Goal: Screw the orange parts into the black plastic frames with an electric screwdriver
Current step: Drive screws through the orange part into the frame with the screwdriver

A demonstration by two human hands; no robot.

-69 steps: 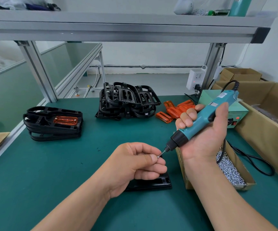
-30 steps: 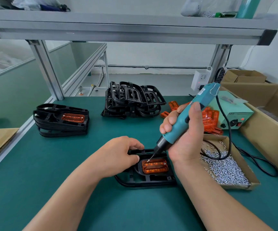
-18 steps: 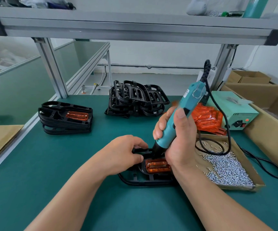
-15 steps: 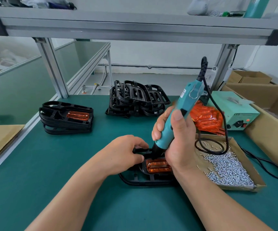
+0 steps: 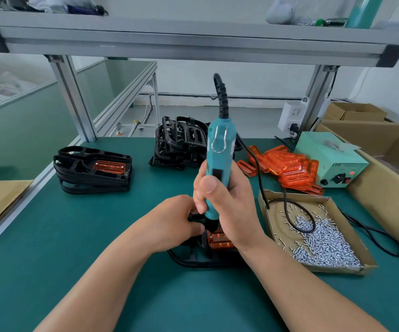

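A black plastic frame lies flat on the green mat in front of me, with an orange part seated in it. My right hand grips the teal electric screwdriver, which stands nearly upright with its tip at the left end of the orange part. My left hand grips the frame's left side, fingers curled over its edge. Both hands hide most of the frame and the screwdriver's tip.
A cardboard tray of loose screws sits to the right. Behind it lie a pile of orange parts and a green power box. Bare black frames are heaped at the back; frames carrying orange parts are stacked at left. Large cardboard boxes line the right edge.
The screwdriver has swung from a slant to nearly upright over the orange part. Earlier my left hand left the bit's tip and took hold of the frame.
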